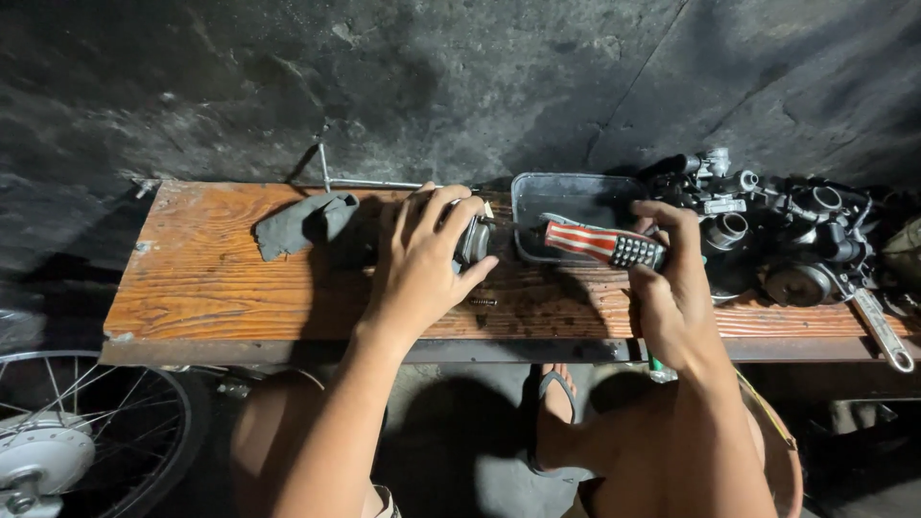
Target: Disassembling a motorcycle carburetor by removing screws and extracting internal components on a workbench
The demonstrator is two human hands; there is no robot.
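Our left hand (pixel 422 254) grips a small dark engine part (pixel 472 242) on the wooden counter (pixel 211 278); our right hand (pixel 672 278) holds a red-and-white striped screwdriver (pixel 600 245), tip against that part.

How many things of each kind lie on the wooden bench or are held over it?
Screwdriver, striped handle, in right hand: 1
Dark metal part under left hand: 1
Grey rag: 1
Tray: 1
Loose screw: 1
Wrench: 1
Pile of engine parts: 1
Total: 7
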